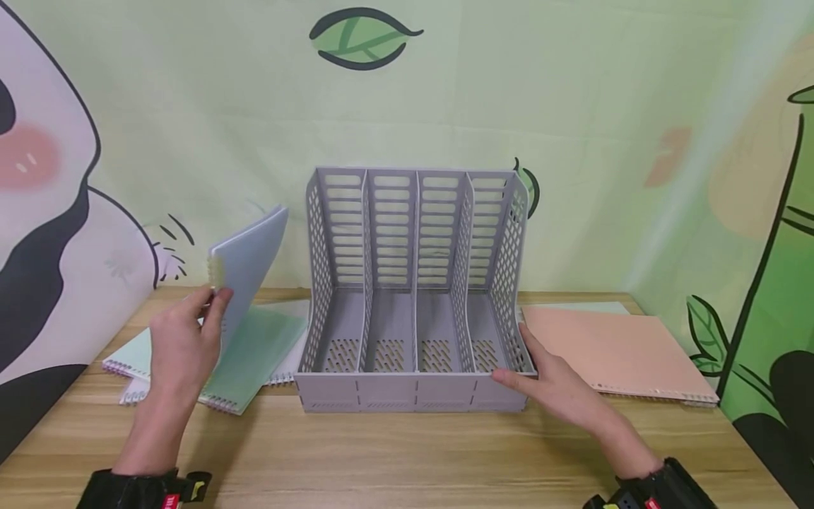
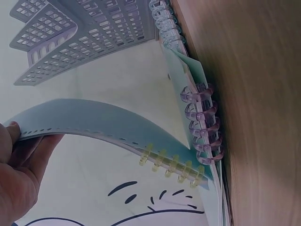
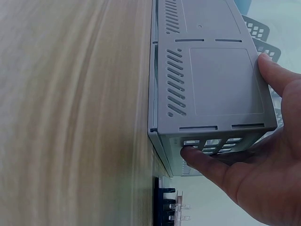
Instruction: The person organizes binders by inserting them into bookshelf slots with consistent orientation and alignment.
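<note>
1. Pale blue in its cover, a ring-bound notebook (image 1: 253, 256) stands tilted in the air to the left of the file organizer, well apart from it, above a pile of other notebooks.
2. The person's left hand (image 1: 184, 346) pinches this notebook by its punched edge, thumb on one side and fingers on the other, with only the notebook's thickness between them.
3. In the left wrist view the notebook bows, and yellow binding rings (image 2: 172, 166) show toward its lower end; whether that end touches the pile cannot be told.
4. The right hand (image 1: 566, 390) grips the front right corner of the grey-purple plastic file organizer (image 1: 416, 393), thumb and fingers moderately spread. The thumb lies over the front rim and a fingertip presses the latticed side wall; the remaining fingers are partly hidden.
5. The organizer stands upright on the wood-grain table (image 1: 381, 456), its four compartments side by side and facing the person.
6. Beneath and beside the left hand, a green notebook (image 1: 257, 353) overlaps a pale mint notebook with purple rings (image 2: 201, 120).
7. Just beyond the right hand, a peach notebook (image 1: 620, 350) lies flat, partly covering a pale one.
</note>
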`<state>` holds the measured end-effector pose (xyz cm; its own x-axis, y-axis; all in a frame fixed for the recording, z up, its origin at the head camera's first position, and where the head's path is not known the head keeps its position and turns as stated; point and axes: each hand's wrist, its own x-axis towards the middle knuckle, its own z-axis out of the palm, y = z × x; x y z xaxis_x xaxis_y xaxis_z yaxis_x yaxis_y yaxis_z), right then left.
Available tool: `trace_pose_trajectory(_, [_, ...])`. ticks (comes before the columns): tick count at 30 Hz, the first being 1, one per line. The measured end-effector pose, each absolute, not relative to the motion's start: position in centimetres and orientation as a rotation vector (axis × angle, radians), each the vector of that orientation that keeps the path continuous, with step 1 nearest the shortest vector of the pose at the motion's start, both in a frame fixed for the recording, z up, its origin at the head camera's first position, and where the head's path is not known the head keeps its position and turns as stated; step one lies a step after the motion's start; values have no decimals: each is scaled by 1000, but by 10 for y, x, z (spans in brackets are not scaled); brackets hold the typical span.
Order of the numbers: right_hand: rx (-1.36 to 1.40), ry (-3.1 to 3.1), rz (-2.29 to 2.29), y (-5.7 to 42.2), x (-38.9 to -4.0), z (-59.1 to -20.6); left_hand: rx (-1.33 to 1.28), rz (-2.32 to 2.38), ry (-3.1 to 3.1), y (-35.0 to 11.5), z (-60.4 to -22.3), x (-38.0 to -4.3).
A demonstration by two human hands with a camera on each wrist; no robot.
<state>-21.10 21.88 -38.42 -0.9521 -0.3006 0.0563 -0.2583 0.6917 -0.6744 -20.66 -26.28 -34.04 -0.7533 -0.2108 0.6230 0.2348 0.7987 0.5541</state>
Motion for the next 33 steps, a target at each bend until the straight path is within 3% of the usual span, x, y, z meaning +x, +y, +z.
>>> trace_pose_trajectory(33, [-468, 2825, -1125, 219, -210, -383, -34, -1014, -2192, -257, -333, -201])
